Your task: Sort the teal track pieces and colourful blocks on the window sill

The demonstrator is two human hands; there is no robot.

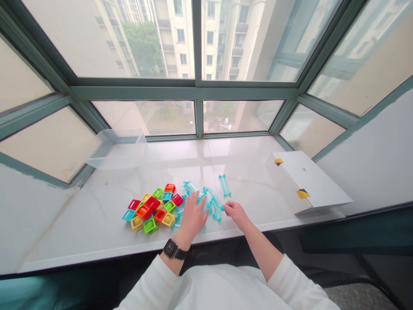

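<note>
My left hand (194, 212) lies over a heap of clear turquoise plastic track pieces (189, 187), fingers spread, hiding part of the heap. On the heap's right side, my right hand (236, 212) pinches the end of a curved turquoise track piece (213, 198) between thumb and fingertips. A straight turquoise track piece (225, 185) lies apart, just beyond my right hand. Left of my left hand is a pile of coloured plastic blocks (151, 206) in red, orange, yellow, green and blue, several of them stacked.
A clear plastic bin (118, 162) stands at the back left of the white sill (97, 224). At the right is a white box (309, 181) with yellow-and-black tabs. Green-framed windows (180, 93) close off the back and sides; the sill's front edge runs near my body.
</note>
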